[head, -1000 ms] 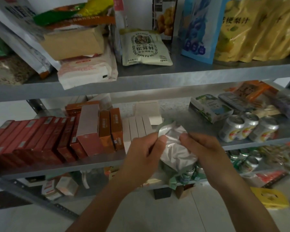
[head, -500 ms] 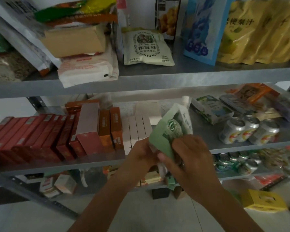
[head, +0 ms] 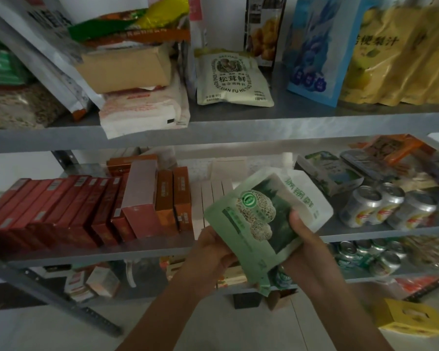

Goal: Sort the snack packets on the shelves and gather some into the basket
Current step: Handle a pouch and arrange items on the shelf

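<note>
A green and white packet (head: 261, 219) with a mushroom picture is held front-up before the middle shelf (head: 365, 230). My left hand (head: 211, 254) grips its lower left edge. My right hand (head: 304, 244) grips its right side, thumb on the front. On the top shelf (head: 238, 122) lie a pale mushroom packet (head: 232, 77), a blue pouch (head: 317, 46) and yellow pouches (head: 401, 57). No basket is in view.
Red and orange boxes (head: 86, 209) stand in a row on the middle shelf's left, white boxes (head: 213, 196) beside them. Cans (head: 388, 209) and packets sit at its right. More cans (head: 365, 257) fill the lower shelf. A yellow box (head: 411, 317) lies on the floor.
The packet has been turned from its silver back to its green printed front and lifted slightly. Both hands have shifted their hold along its edges.
</note>
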`<move>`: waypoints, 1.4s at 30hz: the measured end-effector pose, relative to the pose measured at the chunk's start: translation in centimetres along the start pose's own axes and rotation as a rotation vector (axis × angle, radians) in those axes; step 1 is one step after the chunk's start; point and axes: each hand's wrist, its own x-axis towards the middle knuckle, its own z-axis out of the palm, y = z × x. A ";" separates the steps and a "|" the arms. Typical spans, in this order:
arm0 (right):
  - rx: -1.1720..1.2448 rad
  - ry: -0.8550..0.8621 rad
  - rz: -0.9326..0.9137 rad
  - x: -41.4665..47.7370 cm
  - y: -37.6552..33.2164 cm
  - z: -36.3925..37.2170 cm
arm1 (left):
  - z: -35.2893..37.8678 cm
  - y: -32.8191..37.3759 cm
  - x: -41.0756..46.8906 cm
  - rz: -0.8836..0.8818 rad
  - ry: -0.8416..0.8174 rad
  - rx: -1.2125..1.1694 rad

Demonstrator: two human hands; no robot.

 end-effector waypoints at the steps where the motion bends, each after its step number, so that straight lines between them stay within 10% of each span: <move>1: -0.019 0.029 -0.045 0.1 -0.1 0.2 | -0.4 0.3 -0.2 -0.011 -0.045 -0.003; 17: -0.431 0.168 -0.362 -1.7 -1.5 1.1 | -1.5 -1.0 0.6 -0.057 0.212 0.204; 27: -0.869 0.204 -0.484 -3.9 -4.0 2.9 | 0.7 3.0 1.2 0.251 -0.064 0.512; 34: -0.758 0.005 -0.390 -4.5 -5.0 4.7 | 3.1 7.3 2.1 0.383 0.091 0.362; 42: -0.831 0.275 -0.756 -3.9 -6.4 7.4 | 7.4 9.5 1.0 0.818 0.372 0.795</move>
